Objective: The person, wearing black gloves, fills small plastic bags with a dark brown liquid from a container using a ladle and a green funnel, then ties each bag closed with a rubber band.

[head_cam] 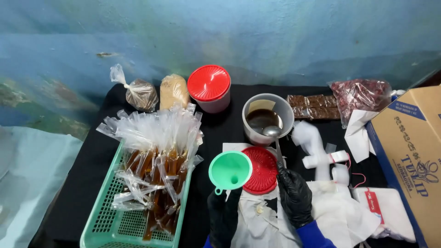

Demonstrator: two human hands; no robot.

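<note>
- Black-gloved left hand (223, 216), fingers curled around the stem of a smooth green plastic funnel (230, 169), at six o'clock.
- Black-gloved right hand (294, 195) pinches a metal spoon (274, 135); its bowl rests in the grey round tub of dark liquid (268, 118), twelve o'clock from the hand.
- Ribbed red lid (262, 171) touches the funnel at three o'clock.

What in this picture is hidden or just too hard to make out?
- Funnel spout: whether a bag hangs under it is hidden by the left hand, head view.
- Left hand: lower part cut off by the bottom edge.
- Spoon handle end: covered by the right hand.
- Basket: near corner cut off by the bottom edge; its floor partly hidden under filled bags.
- Cardboard box: cut off by the right edge; contents unseen.
</note>
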